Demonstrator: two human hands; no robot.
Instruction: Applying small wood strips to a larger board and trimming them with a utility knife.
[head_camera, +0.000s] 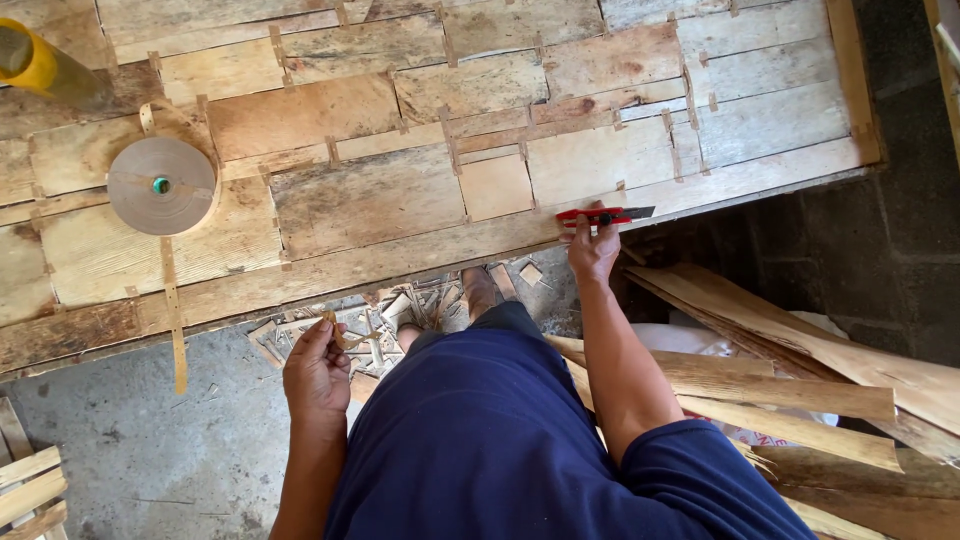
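Veneer patchwork on tabletop, cutter at near edge.

Right hand (592, 250) closed on red utility cutter (603, 214), blade flat along tabletop's (850, 150) near edge by the right corner, apparently for trimming veneer sheet (380, 200). Left hand (316, 375) pinching curled tape scrap (345, 335) below near edge, off the work. Tape roll (161, 186) lying flat toward left edge.
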